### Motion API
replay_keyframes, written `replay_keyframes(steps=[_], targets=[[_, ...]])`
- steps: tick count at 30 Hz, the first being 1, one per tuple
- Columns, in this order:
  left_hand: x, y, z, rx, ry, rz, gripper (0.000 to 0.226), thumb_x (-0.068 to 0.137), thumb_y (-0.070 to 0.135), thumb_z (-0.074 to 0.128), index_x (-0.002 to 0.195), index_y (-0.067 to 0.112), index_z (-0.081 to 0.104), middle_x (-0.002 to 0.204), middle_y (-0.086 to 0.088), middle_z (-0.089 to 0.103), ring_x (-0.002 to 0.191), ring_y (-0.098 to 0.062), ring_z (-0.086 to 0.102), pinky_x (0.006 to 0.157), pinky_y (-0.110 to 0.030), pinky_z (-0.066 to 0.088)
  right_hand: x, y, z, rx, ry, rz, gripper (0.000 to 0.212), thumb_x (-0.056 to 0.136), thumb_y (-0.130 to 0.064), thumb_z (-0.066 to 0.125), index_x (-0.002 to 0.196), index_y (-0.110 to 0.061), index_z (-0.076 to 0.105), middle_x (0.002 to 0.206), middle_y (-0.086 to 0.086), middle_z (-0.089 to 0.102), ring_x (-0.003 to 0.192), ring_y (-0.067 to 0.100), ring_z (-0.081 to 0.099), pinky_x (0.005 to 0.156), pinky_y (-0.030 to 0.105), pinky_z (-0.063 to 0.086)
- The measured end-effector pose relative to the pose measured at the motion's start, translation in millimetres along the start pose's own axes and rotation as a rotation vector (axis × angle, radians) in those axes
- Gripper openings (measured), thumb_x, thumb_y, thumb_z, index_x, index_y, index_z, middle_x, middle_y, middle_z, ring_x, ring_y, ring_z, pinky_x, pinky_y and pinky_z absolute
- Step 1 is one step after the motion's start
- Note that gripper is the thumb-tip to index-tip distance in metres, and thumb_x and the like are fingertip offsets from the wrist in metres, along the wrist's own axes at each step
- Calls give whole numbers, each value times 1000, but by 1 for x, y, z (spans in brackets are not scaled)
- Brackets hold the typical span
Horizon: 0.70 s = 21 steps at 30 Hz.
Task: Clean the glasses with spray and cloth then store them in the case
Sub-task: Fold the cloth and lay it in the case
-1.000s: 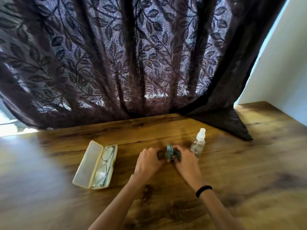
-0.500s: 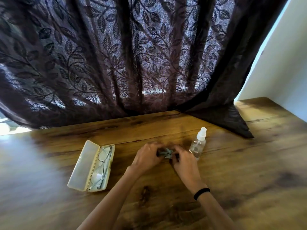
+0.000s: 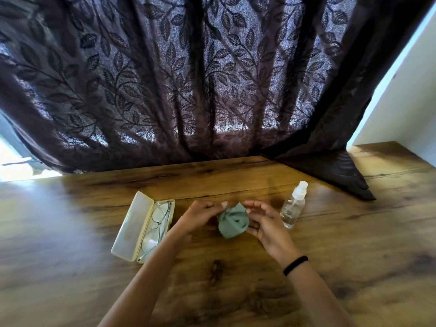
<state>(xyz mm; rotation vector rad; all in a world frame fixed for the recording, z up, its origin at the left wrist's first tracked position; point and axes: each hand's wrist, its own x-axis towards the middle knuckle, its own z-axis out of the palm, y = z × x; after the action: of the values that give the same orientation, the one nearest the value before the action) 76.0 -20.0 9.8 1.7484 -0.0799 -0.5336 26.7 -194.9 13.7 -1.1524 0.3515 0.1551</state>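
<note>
A small grey-green cloth (image 3: 232, 221) hangs crumpled between my hands above the wooden table (image 3: 236, 291). My left hand (image 3: 200, 217) pinches its upper left edge, and my right hand (image 3: 266, 224) holds its right side with curled fingers. To the left lies an open cream glasses case (image 3: 132, 226), lid flat on the table. Thin metal-framed glasses (image 3: 157, 223) lie folded in its right half. A clear spray bottle (image 3: 293, 207) with a white nozzle stands upright just right of my right hand.
A dark leaf-patterned curtain (image 3: 188, 79) hangs along the table's far edge, and its corner (image 3: 342, 175) drapes onto the table behind the bottle. A pale wall (image 3: 412, 102) rises at the right.
The cloth was bunched small between my hands; now it has opened out and hangs larger between them. My hands have moved slightly apart.
</note>
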Motion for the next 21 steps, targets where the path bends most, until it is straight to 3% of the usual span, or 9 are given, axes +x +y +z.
replay_keyframes(steps=[3,6,9,12,16,18,21], targets=[[-6,1,-1,-307,-59,-111,32,81,43,62,89,14,73,86,-2,73,81,-13,69,60,-23,53,4,-1,3,197,-4,123,18,89,3,48,95,-8,62,93,10,67,80,20,63,56,25,56],[-7,-3,0,-415,-96,-163,49,75,52,66,103,12,66,101,-11,70,91,-22,68,65,-28,55,6,3,4,215,24,138,14,89,-1,51,91,-8,62,90,9,67,76,19,63,51,24,55],[-6,-11,6,-272,-64,-143,70,58,59,77,111,16,59,109,-8,64,98,-19,65,66,-25,53,5,8,3,102,15,89,8,85,-5,60,91,-10,62,95,8,67,83,19,65,53,24,54],[-3,-16,8,-71,-22,-2,63,50,56,80,101,25,62,103,0,67,95,-14,63,68,-26,52,4,10,1,-58,16,0,18,81,-4,65,97,-12,60,100,7,66,90,18,65,58,23,54],[2,-15,8,182,23,189,54,63,43,80,109,24,61,104,6,66,97,-6,61,84,-24,51,3,9,4,-285,-21,-163,22,81,-3,65,100,-14,60,96,6,69,93,15,64,68,21,52],[2,-9,9,239,2,266,52,68,35,79,114,26,56,105,13,62,98,4,58,81,-14,48,3,6,9,-405,-66,-244,20,80,-1,65,94,-14,59,90,4,70,89,10,64,71,17,51],[2,3,10,300,-1,357,41,74,27,76,112,23,61,91,16,63,79,13,58,72,-9,47,3,-1,14,-508,-110,-334,21,79,-2,67,87,-17,54,80,0,67,76,-3,62,69,11,47]])
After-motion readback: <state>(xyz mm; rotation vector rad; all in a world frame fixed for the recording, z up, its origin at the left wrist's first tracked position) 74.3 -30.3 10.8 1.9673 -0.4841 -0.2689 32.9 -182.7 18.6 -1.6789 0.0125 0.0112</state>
